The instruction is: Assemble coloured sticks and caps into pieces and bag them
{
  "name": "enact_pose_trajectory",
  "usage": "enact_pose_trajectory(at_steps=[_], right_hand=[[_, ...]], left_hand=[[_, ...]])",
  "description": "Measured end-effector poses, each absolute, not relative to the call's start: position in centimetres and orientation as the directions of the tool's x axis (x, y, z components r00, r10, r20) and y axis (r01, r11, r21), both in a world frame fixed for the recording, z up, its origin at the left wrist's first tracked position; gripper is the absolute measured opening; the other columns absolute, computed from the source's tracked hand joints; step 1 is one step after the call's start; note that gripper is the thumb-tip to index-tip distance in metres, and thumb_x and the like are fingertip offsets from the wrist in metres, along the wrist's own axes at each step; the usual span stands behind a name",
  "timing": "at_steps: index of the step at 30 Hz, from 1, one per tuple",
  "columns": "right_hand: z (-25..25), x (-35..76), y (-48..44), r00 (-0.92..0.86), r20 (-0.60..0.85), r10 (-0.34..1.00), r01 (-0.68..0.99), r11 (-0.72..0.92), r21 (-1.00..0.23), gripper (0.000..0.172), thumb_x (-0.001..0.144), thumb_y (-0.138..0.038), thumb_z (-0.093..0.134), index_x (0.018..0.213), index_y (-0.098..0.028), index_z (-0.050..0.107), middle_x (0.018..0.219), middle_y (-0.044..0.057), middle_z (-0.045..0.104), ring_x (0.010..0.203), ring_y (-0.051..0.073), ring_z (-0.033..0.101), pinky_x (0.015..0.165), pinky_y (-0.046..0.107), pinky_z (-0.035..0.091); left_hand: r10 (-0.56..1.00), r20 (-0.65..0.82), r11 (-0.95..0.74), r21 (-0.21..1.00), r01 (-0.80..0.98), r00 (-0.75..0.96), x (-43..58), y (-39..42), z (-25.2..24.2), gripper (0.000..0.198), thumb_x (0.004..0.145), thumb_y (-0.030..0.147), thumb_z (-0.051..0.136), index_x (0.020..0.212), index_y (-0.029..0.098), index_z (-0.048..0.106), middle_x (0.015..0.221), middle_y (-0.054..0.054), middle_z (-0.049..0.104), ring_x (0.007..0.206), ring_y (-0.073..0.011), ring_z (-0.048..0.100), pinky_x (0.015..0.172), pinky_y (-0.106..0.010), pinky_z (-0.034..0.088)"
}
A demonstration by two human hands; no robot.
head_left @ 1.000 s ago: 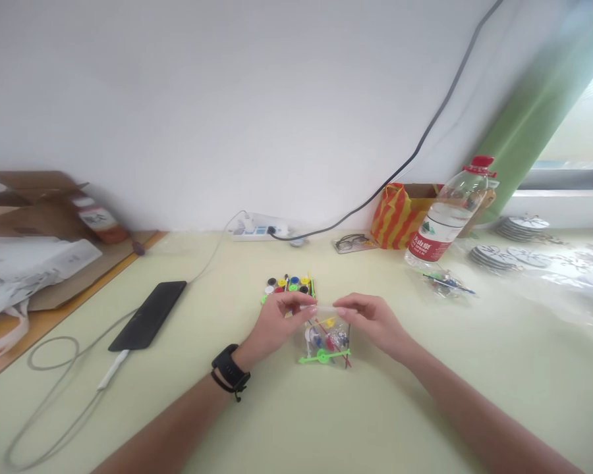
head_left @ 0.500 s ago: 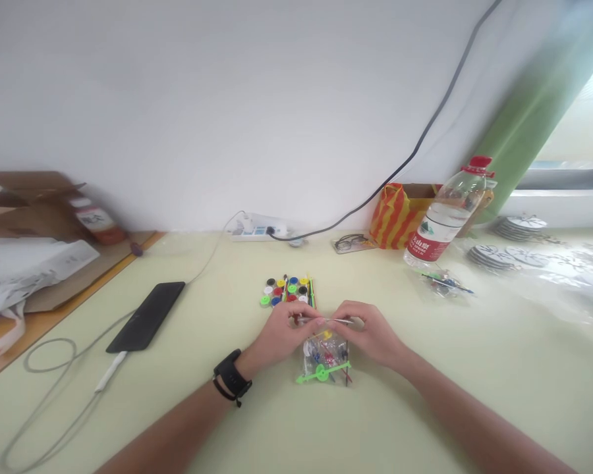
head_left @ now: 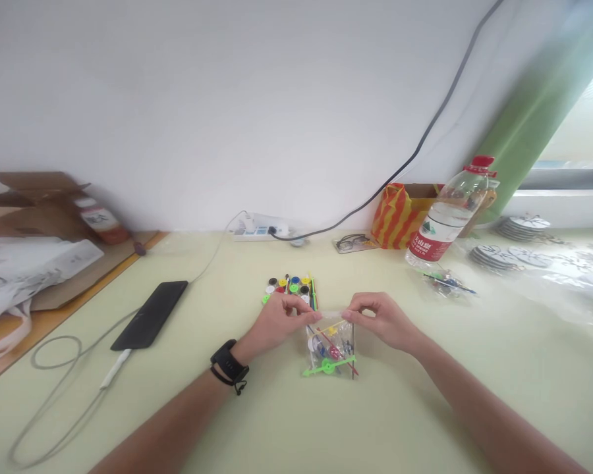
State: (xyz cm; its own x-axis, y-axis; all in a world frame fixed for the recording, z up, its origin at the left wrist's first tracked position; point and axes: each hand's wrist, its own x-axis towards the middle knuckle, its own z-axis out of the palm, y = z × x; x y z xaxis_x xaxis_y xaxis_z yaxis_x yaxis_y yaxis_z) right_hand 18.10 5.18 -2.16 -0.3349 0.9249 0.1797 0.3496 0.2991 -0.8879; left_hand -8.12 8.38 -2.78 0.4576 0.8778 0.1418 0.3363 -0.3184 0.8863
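One clear plastic bag of small coloured parts (head_left: pixel 331 345) is spanning the gap between two pinching hands

The bare left hand (head_left: pixel 279 322) is pinching the bag's upper left corner between thumb and fingers, and the bare right hand (head_left: pixel 385 322) is gripping the upper right corner in the same way, so the top edge is running nearly level between them. The bag is facing the wearer at the middle of the pale yellow-green bench (head_left: pixel 277 428); whether its bottom is touching the surface, I cannot tell. Across its lower part a bright green plastic pointer with a round hub (head_left: pixel 329 367) is lying at a slight slant, while red, yellow, white and blue pieces are showing through above it.

Just beyond the left hand, small round discs in several colours (head_left: pixel 294 288) are sitting in rows, and slim coloured sticks (head_left: pixel 313 293) are lying beside them on the right. A black wristwatch (head_left: pixel 230 362) is circling the left wrist. Well to the left, a flat black phone (head_left: pixel 149 315) is lying with a white cable (head_left: pixel 114 368) plugged into its near end. Off to the right, a red-capped clear plastic water bottle (head_left: pixel 445 224) is standing behind another clear bag of parts (head_left: pixel 447 283).
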Motion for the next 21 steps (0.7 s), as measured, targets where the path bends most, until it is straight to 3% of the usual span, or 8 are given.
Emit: enact_pose_trajectory(at_steps=[11,18,21], right_hand=[[-1.8,18.6,5.2,-0.364,0.168,0.916,0.325,0.294,-0.899,0.031,0.091,-0.043,0.071,0.072,-0.019,0.072,0.07,0.001,0.066,0.068,0.016,0.055,0.066,0.03,0.043],[-2.4,17.8,5.1,-0.336,0.147,0.93,0.297,0.253,-0.921,0.027,0.091,-0.042,0.07,0.08,-0.019,0.074,0.078,0.003,0.07,0.073,0.017,0.059,0.07,0.031,0.047],[-2.5,17.2,4.8,-0.332,0.152,0.931,0.282,0.252,-0.926,0.026,0.091,-0.043,0.071,0.081,-0.019,0.074,0.079,0.003,0.069,0.074,0.018,0.059,0.07,0.031,0.047]], left_hand=[[0.892,0.077,-0.205,0.947,0.246,0.446,-8.3,8.6,-3.1,0.03,0.078,0.038,0.085,0.066,0.016,0.069,0.063,-0.001,0.061,0.058,-0.0118,0.041,0.054,-0.026,0.029],[0.872,0.131,-0.22,0.965,0.139,0.471,-7.5,7.8,-3.4,0.028,0.085,0.038,0.079,0.073,0.016,0.066,0.07,0.0,0.061,0.065,-0.0131,0.051,0.06,-0.024,0.039],[0.858,0.157,-0.247,0.961,0.125,0.489,-7.1,7.4,-3.1,0.023,0.09,0.039,0.073,0.085,0.017,0.069,0.082,-0.004,0.067,0.077,-0.0166,0.059,0.068,-0.026,0.045]])
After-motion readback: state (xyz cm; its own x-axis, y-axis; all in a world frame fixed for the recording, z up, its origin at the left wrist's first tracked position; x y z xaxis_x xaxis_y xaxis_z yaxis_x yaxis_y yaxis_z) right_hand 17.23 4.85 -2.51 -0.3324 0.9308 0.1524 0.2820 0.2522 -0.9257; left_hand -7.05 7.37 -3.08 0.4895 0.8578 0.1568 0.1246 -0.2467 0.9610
